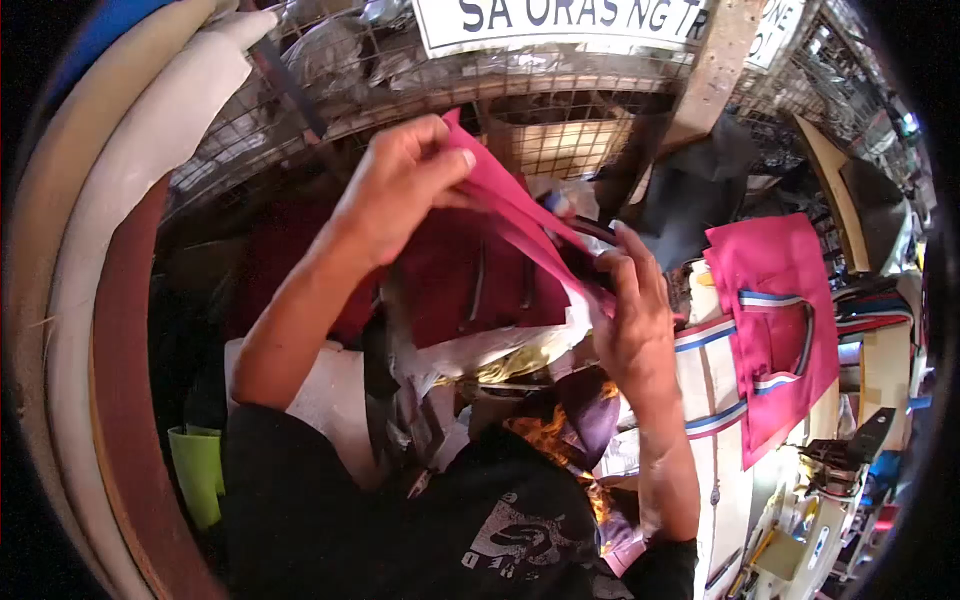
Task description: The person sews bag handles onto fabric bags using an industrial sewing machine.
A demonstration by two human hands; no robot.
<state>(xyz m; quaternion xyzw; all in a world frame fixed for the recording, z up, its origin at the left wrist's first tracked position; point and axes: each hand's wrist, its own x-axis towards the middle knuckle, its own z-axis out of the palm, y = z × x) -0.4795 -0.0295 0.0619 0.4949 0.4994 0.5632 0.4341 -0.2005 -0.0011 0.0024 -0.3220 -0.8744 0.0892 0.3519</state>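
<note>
A pink fabric piece (510,205) is stretched in the air between my two hands. My left hand (405,175) pinches its upper left corner between thumb and fingers. My right hand (638,300) grips the lower right end, where a dark strap shows at the fingers; this part is blurred. Below and behind the fabric lies darker maroon cloth (435,270) with dark handles. To the right of my right hand, another pink piece (790,330) with striped blue, white and red straps lies on a pale surface.
Rolls of pale material (110,190) stand at the left. Wire mesh (560,75) and a white sign (560,22) are at the back, beside a wooden post (715,75). A sewing machine part (840,455) and tools are at the lower right.
</note>
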